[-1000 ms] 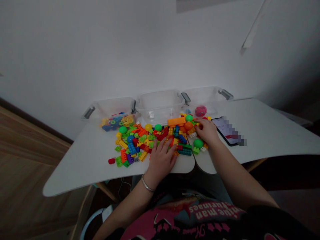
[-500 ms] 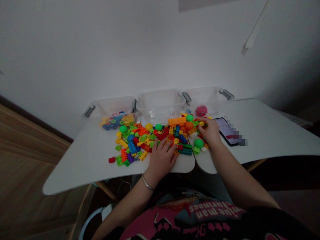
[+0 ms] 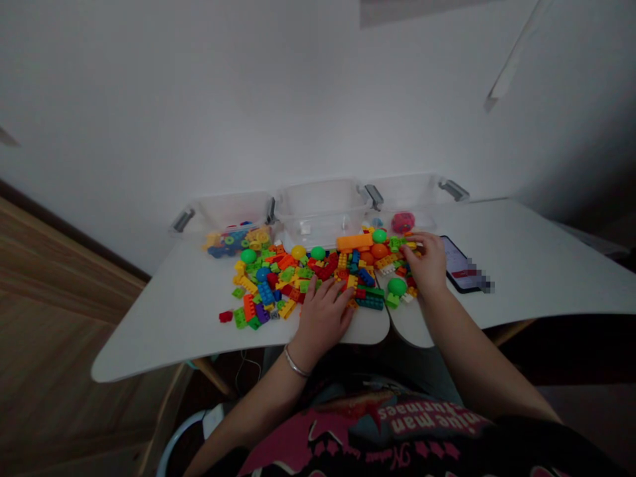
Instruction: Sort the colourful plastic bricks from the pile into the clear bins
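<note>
Shirt (image 3: 293, 454), six o'clock: "man", upside-down;
Bins (image 3: 320, 197), twelve o'clock: three;
Left hand (image 3: 322, 315): grip spread on bricks (image 3: 265, 293);
Right hand (image 3: 429, 262): grip curled; cannot tell if pinching

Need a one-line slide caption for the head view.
Left hand over the near edge of colourful toy bricks, right hand at one end near a phone, three clear bins behind.

Seemingly a home, with toy bricks (image 3: 326, 266) on a white table (image 3: 179, 305)

A pink-printed black shirt (image 3: 368, 434) is worn with a seemingly silver bangle (image 3: 295, 364).
</note>
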A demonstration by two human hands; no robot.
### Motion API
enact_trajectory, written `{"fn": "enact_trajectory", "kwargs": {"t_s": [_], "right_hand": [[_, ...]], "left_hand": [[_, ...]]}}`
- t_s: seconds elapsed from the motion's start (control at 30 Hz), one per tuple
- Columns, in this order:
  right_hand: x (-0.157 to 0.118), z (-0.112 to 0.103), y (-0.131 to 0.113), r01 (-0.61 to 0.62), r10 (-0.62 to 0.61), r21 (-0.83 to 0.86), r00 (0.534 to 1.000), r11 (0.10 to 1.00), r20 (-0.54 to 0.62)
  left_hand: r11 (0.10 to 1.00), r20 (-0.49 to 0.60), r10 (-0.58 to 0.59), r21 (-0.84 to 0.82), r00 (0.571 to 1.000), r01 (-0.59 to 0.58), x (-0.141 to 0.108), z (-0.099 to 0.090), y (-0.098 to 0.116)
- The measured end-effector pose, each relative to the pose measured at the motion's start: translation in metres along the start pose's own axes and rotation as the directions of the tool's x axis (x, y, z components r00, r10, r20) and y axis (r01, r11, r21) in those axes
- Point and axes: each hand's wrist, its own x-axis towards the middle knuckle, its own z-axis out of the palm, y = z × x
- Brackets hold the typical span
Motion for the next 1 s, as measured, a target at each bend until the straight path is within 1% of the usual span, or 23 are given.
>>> {"fn": "enact_trajectory", "kwargs": {"t_s": [0.13, 0.2, 0.27, 0.33, 0.37, 0.43, 0.5, 0.57, 0.63, 0.73, 0.8, 0.87, 0.93, 1.0], "right_hand": [[0.003, -0.009, -0.02, -0.055, 0.058, 0.04, 0.996, 0.998, -0.072], [0.003, -0.011, -0.032, -0.08, 0.087, 0.109, 0.994, 0.991, -0.064], [0.0, -0.009, -0.044, -0.136, 0.14, 0.234, 0.99, 0.963, -0.003], [-0.007, -0.005, -0.058, -0.22, 0.196, 0.383, 0.975, 0.897, 0.1], [-0.012, -0.002, -0.064, -0.262, 0.214, 0.446, 0.964, 0.856, 0.156], [-0.023, 0.003, -0.078, -0.318, 0.206, 0.522, 0.943, 0.792, 0.262], [-0.035, 0.008, -0.089, -0.354, 0.174, 0.557, 0.92, 0.751, 0.351], [-0.045, 0.012, -0.096, -0.392, 0.163, 0.569, 0.897, 0.722, 0.412], [-0.052, 0.016, -0.099, -0.433, 0.183, 0.563, 0.877, 0.704, 0.445], [-0.058, 0.022, -0.1, -0.473, 0.213, 0.548, 0.856, 0.69, 0.471], [-0.059, 0.023, -0.099, -0.461, 0.196, 0.552, 0.86, 0.695, 0.471], [-0.059, 0.022, -0.099, -0.408, 0.15, 0.558, 0.88, 0.722, 0.45], [-0.058, 0.017, -0.099, -0.294, 0.068, 0.527, 0.911, 0.797, 0.406], [-0.058, 0.01, -0.097, -0.101, -0.06, 0.415, 0.932, 0.904, 0.358]], "left_hand": [[1.0, 0.017, -0.008, -0.028, 1.0, 0.009, 0.0, -0.001, 0.0], [0.999, 0.002, -0.022, -0.05, 1.0, 0.022, 0.002, -0.003, -0.001], [0.996, -0.041, -0.048, -0.071, 0.998, 0.045, 0.005, -0.005, -0.003], [0.99, -0.095, -0.091, -0.116, 0.991, 0.08, 0.01, -0.008, -0.005], [0.983, -0.117, -0.116, -0.159, 0.986, 0.096, 0.013, -0.01, -0.006], [0.953, -0.148, -0.173, -0.275, 0.974, 0.127, 0.017, -0.014, -0.009], [0.907, -0.156, -0.223, -0.395, 0.962, 0.146, 0.02, -0.017, -0.011], [0.868, -0.147, -0.263, -0.467, 0.954, 0.168, 0.021, -0.019, -0.013], [0.857, -0.134, -0.281, -0.48, 0.95, 0.185, 0.02, -0.021, -0.014], [0.87, -0.133, -0.265, -0.46, 0.955, 0.177, 0.02, -0.022, -0.016], [0.875, -0.142, -0.249, -0.457, 0.958, 0.159, 0.02, -0.021, -0.017], [0.876, -0.154, -0.239, -0.46, 0.959, 0.144, 0.02, -0.021, -0.02], [0.875, -0.176, -0.24, -0.465, 0.955, 0.134, 0.02, -0.022, -0.025], [0.873, -0.216, -0.253, -0.471, 0.943, 0.126, 0.02, -0.026, -0.033]]}}
